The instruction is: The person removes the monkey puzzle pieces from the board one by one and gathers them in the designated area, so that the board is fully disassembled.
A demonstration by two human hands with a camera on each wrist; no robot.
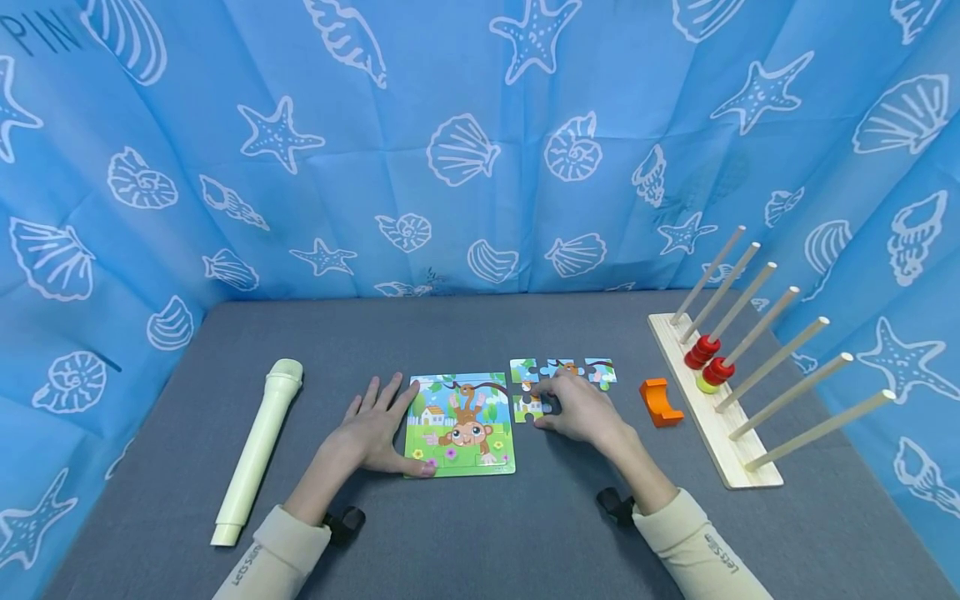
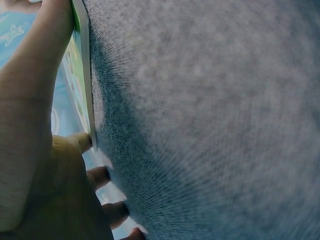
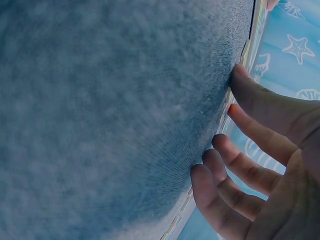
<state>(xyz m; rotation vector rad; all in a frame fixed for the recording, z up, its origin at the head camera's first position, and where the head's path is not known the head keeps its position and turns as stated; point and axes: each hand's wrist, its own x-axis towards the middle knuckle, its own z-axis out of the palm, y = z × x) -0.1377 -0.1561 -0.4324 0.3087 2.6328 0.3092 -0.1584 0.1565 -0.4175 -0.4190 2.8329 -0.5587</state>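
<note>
A square monkey jigsaw puzzle (image 1: 461, 433) lies on the grey table, its picture assembled. My left hand (image 1: 375, 429) is spread along its left side, with the thumb resting on the lower left corner and the fingers reaching up past the edge. To the puzzle's right lie several loose joined pieces (image 1: 522, 371) showing bits of a similar picture. Over them is my right hand (image 1: 577, 407), its thumb and index finger bent around a puzzle piece (image 1: 527, 407) with a little house on it. In the right wrist view, the thumb (image 3: 245, 82) and fingertips touch the thin pieces at table level.
Left of the hands lies a pale green tube with a rounded head (image 1: 258, 450). An orange curved block (image 1: 661, 402) sits right of the pieces. Beyond it stands a wooden board (image 1: 738, 450) with several tall pegs, a few carrying red and yellow-green beads. A blue shell-print curtain (image 1: 480, 208) surrounds the table.
</note>
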